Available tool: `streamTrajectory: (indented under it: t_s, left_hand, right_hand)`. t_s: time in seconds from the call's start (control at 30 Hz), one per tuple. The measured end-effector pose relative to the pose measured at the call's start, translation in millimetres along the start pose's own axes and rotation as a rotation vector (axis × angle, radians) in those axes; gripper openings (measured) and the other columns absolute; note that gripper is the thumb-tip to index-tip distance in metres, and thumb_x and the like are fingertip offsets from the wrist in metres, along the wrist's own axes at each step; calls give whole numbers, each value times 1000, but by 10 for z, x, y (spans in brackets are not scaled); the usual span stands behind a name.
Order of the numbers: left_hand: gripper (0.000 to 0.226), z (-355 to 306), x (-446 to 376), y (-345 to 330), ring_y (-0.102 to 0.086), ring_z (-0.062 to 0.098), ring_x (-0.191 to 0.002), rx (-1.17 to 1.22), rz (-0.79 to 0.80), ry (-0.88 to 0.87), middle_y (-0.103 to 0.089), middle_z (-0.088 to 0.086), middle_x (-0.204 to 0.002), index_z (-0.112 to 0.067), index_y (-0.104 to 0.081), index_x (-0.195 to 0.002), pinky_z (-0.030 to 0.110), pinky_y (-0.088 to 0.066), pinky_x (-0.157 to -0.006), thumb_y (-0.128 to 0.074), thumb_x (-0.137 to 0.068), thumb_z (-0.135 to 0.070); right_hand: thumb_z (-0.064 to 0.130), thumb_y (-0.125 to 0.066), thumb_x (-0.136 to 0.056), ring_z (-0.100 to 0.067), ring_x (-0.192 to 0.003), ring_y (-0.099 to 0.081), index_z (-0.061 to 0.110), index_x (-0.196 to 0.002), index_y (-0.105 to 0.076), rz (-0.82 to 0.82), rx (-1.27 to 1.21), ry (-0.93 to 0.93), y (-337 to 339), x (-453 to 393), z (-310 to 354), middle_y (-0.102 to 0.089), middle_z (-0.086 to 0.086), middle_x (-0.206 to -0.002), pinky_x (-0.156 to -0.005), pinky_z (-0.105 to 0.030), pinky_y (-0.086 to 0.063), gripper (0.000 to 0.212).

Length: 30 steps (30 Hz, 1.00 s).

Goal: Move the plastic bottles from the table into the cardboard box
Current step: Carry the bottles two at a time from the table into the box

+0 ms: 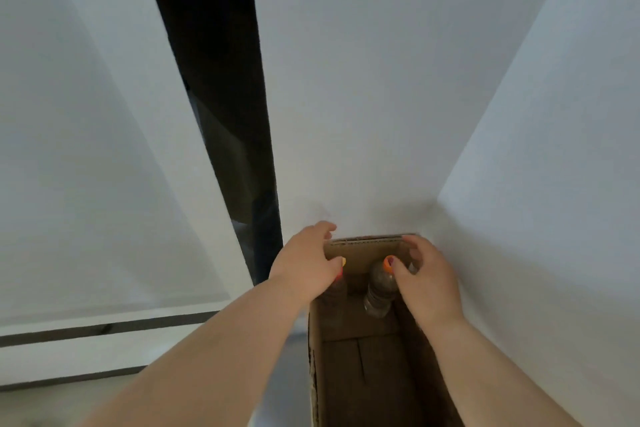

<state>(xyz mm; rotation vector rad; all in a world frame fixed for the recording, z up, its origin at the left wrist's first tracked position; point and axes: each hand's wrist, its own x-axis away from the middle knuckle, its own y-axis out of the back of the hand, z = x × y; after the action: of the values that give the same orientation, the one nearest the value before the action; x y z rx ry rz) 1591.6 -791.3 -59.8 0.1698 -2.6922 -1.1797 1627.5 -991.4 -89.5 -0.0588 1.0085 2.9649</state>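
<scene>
Cardboard box [360, 374]: open-topped, pushed into a white corner, far end wall against the wall [381, 114].

Inside, at the far end: two dark plastic bottles, upright. Right-hand bottle [379, 295] with orange cap [388, 263], clear of the box floor's near half. Left-hand bottle [336, 288] mostly hidden under the hand, only a sliver of yellow-red cap [343, 262] and some dark body showing.

Left hand [306, 265]: over the box's left far corner, fingers loosely spread and reaching past the rim, thumb down beside the left bottle's cap (gripping it or only touching — cannot tell).

Right hand [427, 282]: over the right far corner, fingers curled at the rim, thumb tip against the orange cap; whether anything was held, cannot tell.

Dark vertical gap [221, 97] left of the wall; pale panel with dark strips [104, 328] lower left.
</scene>
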Motion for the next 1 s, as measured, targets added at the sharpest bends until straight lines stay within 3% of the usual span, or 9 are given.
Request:
streamTrajectory:
  t_s: [0.13,0.3,0.4,0.5,0.6,0.7,0.83,1.0]
  left_hand:
    - [62,-84,443,457,-57,4,-121,211,-112,-86,-58,-19,-135,-41,-44,-141,24,-48,-105,-75,-88,-31]
    - [75,-256,1269,1045,-49,-12,-121,257,-283,-257,-44,-34,-138,-53,-31,-146,10,-38,-99,-74,-87,-36]
    - [83,-367,1834,1329,-44,-23,-122,286,-352,-343,-38,-43,-136,-59,-23,-146,2,-39,-91,-75,-87,-32]
    - [86,-478,2435,1534,-42,-20,-129,303,-429,-399,-37,-42,-142,-52,-23,-151,-1,-41,-92,-76,-87,-29]
    - [86,-571,3077,1661,-44,-13,-133,272,-489,-437,-38,-29,-153,-45,-24,-153,5,-42,-100,-76,-87,-26]
    - [85,-625,3795,1708,-45,-11,-133,224,-560,-460,-38,-27,-155,-51,-24,-150,13,-43,-106,-75,-87,-26]
    - [86,-586,4797,1646,-48,-5,-134,186,-676,-437,-41,-27,-153,-50,-25,-150,26,-45,-109,-76,-87,-22]
    - [85,-436,6059,1521,-50,-3,-135,184,-777,-350,-44,-26,-152,-45,-27,-154,25,-44,-105,-74,-87,-19]
  right_hand:
    - [22,-73,-88,-10,-117,-62,39,-124,-59,-63,-157,53,369,297,377,-66,13,-122,-96,-28,-49,42]
    - [28,-72,-90,-3,-125,-55,42,-136,-51,-1,-251,266,867,986,1140,-58,18,-138,-108,-32,-44,53]
    - [50,-68,-79,-5,-128,-53,54,-134,-45,62,-302,365,1116,1516,1598,-52,20,-144,-106,-30,-44,60]
    - [65,-62,-64,-1,-125,-56,65,-129,-43,103,-351,449,1345,2024,1908,-53,27,-141,-100,-26,-47,68]
    - [69,-61,-64,3,-122,-57,65,-133,-39,142,-382,552,1504,2502,2061,-52,34,-137,-96,-19,-51,73]
    - [61,-63,-71,7,-124,-55,61,-136,-39,192,-413,670,1633,3011,2132,-51,34,-138,-96,-13,-48,70]
    - [59,-62,-74,7,-126,-53,57,-141,-37,282,-450,777,1784,3732,2129,-50,32,-140,-102,-26,-50,72]
    - [52,-67,-84,0,-128,-53,56,-141,-38,434,-552,836,1879,4701,2139,-51,27,-142,-105,-42,-49,64]
